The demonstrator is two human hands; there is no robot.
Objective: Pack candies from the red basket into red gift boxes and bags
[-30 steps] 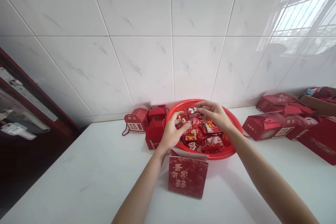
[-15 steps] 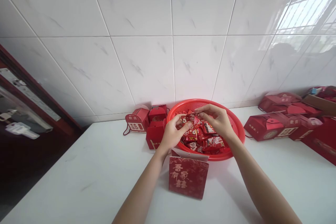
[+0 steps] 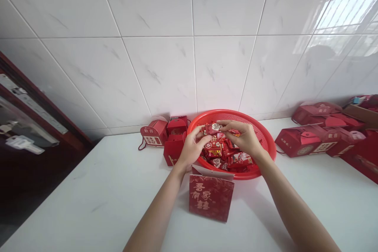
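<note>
A small red wrapped candy (image 3: 213, 128) with a pale printed patch is held up over a red plastic basket (image 3: 268, 141). My left hand (image 3: 192, 145) is closed on its left end, thumb towards me. At the other end, the fingertips of my right hand (image 3: 242, 137) pinch the same candy. Below both hands, several red wrapped candies (image 3: 240, 160) fill the basket. Just in front of it stands a dark red gift box (image 3: 210, 199) with gold characters, its top flaps raised. The inside of this box is hidden from view.
Small red gift boxes (image 3: 154, 134) stand left of the basket against the tiled wall (image 3: 159, 75). More red boxes (image 3: 298, 141) and a cardboard carton (image 3: 362, 112) are on the right. The white tabletop (image 3: 97, 189) ends on the left near a dark red door frame (image 3: 38, 98) with keys.
My hands have brought a candy up between them, and its printed face now shows. My right fingers have flattened out slightly. The box and basket stay in place.
</note>
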